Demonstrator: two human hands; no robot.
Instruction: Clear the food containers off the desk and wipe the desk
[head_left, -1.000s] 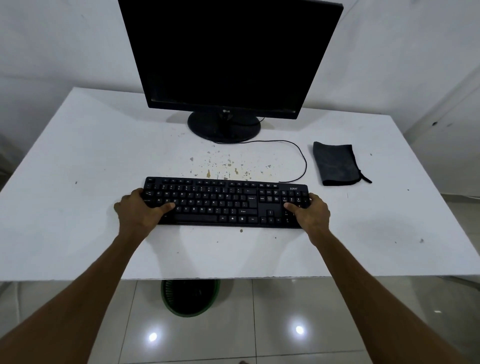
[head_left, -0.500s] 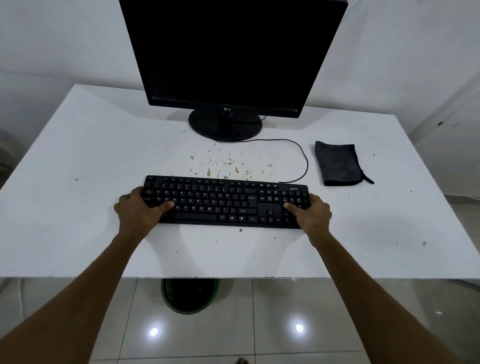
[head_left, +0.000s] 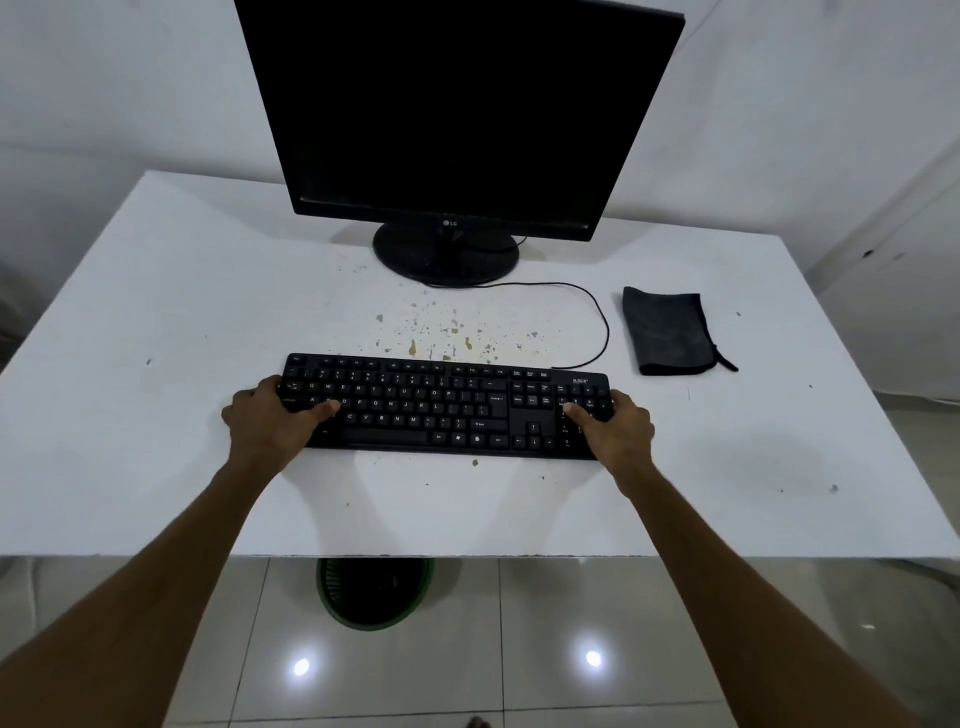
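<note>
While gripping one keyboard (head_left: 447, 405) near desk (head_left: 130, 415) front edge: left hand (head_left: 272, 421), right hand (head_left: 615, 428), fingers curled round each end. One cloth (head_left: 667, 331) toward right edge, one monitor (head_left: 457, 119) at back edge, green bin (head_left: 374, 592) below, contents unclear.

Seen from a single head-worn wide-angle camera, standing at the near edge of the white rectangular tabletop (head_left: 156, 291), facing forward and down, close above the black plastic keyboard (head_left: 447, 405), glossy tiled floor (head_left: 545, 623) below.

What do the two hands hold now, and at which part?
The keyboard: the left hand grips its left end, the right hand its right end, thumbs on the keys.
</note>
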